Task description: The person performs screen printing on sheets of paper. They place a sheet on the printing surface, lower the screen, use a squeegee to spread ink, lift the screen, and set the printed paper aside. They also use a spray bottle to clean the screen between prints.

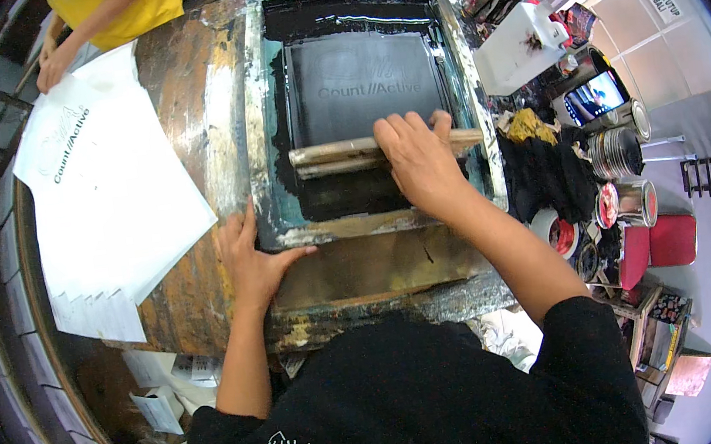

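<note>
A wooden-handled squeegee (337,154) lies crosswise over a screen printing frame (335,231). My right hand (423,160) is closed around its handle, right of the middle. Black ink (335,200) coats the mesh on both sides of the squeegee, with lettering showing faintly in the stencil area (362,90) beyond it. At the frame's near left corner rests my left hand (252,256), fingers spread, with the thumb stretched along the front edge. The squeegee's blade and whatever is under the screen are hidden.
White printed sheets (108,206) lie stacked at the left, where another person's hand (53,65) touches the far edge. On the right are a white jug (520,47), a lit phone (594,98), black cloth (547,174) and several cans (637,203). The wooden table (182,84) is ink-stained.
</note>
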Tool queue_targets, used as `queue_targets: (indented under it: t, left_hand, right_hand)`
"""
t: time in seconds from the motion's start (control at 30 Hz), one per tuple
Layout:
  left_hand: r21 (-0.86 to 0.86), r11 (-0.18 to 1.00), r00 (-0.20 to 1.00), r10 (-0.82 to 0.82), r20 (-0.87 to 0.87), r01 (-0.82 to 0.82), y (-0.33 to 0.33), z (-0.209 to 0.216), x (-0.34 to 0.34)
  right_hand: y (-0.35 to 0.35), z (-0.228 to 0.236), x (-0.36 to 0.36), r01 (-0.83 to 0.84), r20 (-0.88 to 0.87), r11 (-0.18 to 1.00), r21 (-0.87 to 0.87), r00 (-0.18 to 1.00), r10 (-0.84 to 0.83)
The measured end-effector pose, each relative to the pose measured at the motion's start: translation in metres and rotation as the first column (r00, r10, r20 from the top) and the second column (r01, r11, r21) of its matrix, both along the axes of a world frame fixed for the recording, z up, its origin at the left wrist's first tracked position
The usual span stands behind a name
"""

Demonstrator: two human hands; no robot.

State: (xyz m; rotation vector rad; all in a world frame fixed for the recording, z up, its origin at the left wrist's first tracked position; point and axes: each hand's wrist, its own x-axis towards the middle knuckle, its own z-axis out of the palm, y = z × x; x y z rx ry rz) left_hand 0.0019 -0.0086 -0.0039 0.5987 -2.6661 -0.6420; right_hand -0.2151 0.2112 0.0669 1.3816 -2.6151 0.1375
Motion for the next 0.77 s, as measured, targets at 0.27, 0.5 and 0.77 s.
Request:
queue_targets:
  t: [0.27, 0.5, 0.77]
  left_hand:
    - [0.024, 1.000, 1.000, -0.003, 0.009, 0.002, -0.004, -0.004, 0.003]
    - [0.068, 0.998, 0.999, -0.013, -0.035, 0.015, -0.006, -0.003, 0.006]
    - [0.135, 0.991, 0.968, 0.023, -0.248, 0.011, 0.003, -0.010, 0.014]
  right_hand:
    - [-0.066, -0.019, -0.133, 0.027, -0.167, 1.000, -0.016, 0.986, -0.029]
    - [-0.109, -0.030, -0.229, -0.031, -0.227, 0.998, -0.053, 0.974, 0.018]
    - [-0.065, 0.031, -0.154, -0.047, -0.051, 0.997, 0.055, 0.997, 0.050]
